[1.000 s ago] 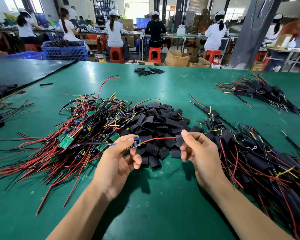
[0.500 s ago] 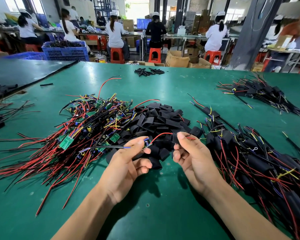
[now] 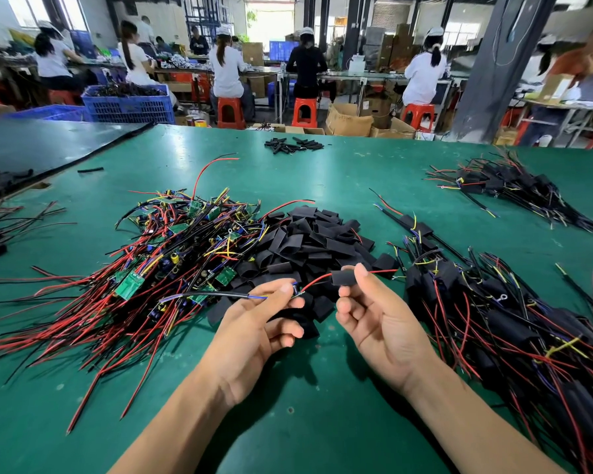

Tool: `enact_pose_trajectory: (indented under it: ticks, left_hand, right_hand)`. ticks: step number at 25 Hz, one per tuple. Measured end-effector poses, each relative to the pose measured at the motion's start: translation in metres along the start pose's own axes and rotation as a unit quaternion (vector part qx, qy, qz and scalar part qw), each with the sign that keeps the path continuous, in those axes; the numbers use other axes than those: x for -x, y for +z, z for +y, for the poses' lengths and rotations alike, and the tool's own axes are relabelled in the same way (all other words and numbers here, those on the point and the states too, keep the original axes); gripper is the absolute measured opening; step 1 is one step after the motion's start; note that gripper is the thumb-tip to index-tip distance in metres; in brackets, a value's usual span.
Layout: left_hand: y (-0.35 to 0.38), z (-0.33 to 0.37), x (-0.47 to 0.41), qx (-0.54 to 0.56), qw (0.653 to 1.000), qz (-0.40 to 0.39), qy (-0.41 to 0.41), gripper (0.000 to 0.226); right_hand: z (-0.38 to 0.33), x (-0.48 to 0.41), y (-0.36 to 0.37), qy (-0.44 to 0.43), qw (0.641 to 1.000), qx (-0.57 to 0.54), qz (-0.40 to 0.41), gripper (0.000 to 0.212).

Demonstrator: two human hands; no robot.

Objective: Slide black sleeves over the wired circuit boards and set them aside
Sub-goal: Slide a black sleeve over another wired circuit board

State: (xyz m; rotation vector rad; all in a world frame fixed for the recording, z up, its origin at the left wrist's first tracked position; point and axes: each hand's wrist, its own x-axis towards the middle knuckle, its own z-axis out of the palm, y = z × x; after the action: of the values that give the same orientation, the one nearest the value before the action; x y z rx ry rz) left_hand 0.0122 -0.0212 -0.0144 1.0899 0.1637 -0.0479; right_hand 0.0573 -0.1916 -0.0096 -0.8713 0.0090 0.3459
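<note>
Your left hand (image 3: 254, 323) pinches a wired circuit board (image 3: 297, 292), mostly hidden by your fingers. Your right hand (image 3: 380, 323) grips a black sleeve (image 3: 343, 277) threaded on its red wire (image 3: 314, 284) — the sleeve's length runs left-to-right, with the board just to its left. Beyond lie loose sleeves (image 3: 308, 241) and bare boards (image 3: 172, 254) further left — finished units (image 3: 493, 309) crowd the right.

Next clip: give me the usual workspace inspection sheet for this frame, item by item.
Surface: green table.
Job's things: unsleeved boards heaped left; loose sleeves heaped centre; sleeved boards heaped right.
Clutter: small sleeve bunch far centre; another wired heap far right.
Grippers: left hand pinches held board, mostly hidden; right hand pinches held sleeve.
Cables: red wire runs through held sleeve, which has not reached the board; black lead trails left.
Surroundings: seated workers, red stools, blue crate, cardboard boxes.
</note>
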Motion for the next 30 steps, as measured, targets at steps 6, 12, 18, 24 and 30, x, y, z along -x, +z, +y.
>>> enact_pose_trajectory:
  ticks: [6,12,18,24,30]
  left_hand:
    - [0.0,-0.001,-0.003,0.003,1.0,0.007,0.002,0.03]
    - [0.0,0.001,0.0,-0.006,0.999,-0.032,-0.005,0.036]
    - [0.001,0.0,0.001,-0.025,0.999,-0.036,-0.004,0.021]
    - [0.001,-0.001,0.001,-0.024,0.999,-0.037,0.0,0.026]
    - [-0.002,-0.003,0.001,-0.04,0.998,-0.044,0.022,0.037]
  right_hand:
    - [0.005,0.001,0.002,-0.017,0.999,0.042,-0.018,0.035]
    - [0.006,0.002,0.003,-0.042,0.996,0.083,0.015,0.026]
    - [0.008,0.005,0.006,-0.057,0.992,0.114,0.012,0.009]
    - [0.009,0.007,0.007,-0.046,0.991,0.123,-0.014,0.015]
    - [0.011,0.007,0.007,-0.042,0.992,0.116,-0.016,0.022]
